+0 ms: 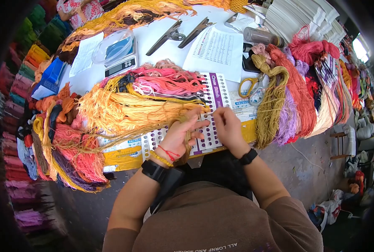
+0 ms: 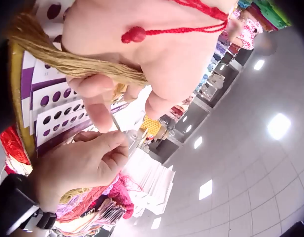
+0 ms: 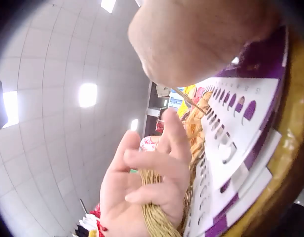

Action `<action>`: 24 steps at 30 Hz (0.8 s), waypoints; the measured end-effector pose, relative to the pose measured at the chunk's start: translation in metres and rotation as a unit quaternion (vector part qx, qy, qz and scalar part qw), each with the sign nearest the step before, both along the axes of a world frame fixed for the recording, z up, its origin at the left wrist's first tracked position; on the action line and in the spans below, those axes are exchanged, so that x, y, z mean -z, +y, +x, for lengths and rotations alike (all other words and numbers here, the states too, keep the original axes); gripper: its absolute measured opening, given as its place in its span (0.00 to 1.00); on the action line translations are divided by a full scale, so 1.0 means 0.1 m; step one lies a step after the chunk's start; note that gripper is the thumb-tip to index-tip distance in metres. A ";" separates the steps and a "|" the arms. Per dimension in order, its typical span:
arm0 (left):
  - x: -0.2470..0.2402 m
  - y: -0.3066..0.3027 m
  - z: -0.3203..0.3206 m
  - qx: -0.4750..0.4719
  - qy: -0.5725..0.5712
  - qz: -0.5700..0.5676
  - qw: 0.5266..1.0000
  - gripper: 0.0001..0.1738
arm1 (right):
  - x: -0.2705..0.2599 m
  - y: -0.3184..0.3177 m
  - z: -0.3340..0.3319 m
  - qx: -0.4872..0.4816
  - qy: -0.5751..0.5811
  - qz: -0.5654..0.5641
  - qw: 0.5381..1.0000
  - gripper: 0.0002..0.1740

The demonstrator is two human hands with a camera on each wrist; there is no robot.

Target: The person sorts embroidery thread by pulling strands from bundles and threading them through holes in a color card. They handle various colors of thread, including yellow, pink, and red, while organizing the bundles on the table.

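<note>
A tan-brown thread bundle (image 2: 78, 64) runs across the palm of my left hand (image 1: 179, 136), with its lower fingers curled round it, as the right wrist view shows. My right hand (image 1: 230, 129) is just to the right, its fingertips pinching a thin tan strand (image 3: 189, 100) in the right wrist view. Both hands are over white cards with rows of holes (image 1: 214, 90) and a purple stripe. Orange-yellow thread (image 1: 124, 109) is spread left of the hands, its ends at the card's holes.
Scissors with yellow handles (image 1: 249, 89) lie right of the card. Olive, red and purple skeins (image 1: 275, 92) hang over the table's right front edge; more skeins (image 1: 75, 143) hang at the left. Behind are a scale (image 1: 121, 65), large clips (image 1: 166, 37), printed sheets (image 1: 215, 48) and a jar (image 1: 262, 37).
</note>
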State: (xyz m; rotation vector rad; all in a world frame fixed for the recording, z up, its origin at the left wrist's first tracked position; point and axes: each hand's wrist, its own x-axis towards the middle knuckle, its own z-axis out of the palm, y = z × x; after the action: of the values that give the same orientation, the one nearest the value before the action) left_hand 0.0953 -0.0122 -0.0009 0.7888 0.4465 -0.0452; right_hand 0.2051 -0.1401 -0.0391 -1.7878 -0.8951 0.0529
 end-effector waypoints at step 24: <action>-0.45 1.59 -1.62 -0.484 0.110 0.326 0.805 0.18 | -0.01 0.07 0.03 -0.051 0.008 -0.074 0.996 0.06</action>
State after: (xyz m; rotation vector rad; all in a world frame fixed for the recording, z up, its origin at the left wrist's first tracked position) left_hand -0.0666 0.1469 0.0444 1.1493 1.0824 1.0387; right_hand 0.2079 -0.1328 -0.0379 -1.8753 -0.9910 0.2041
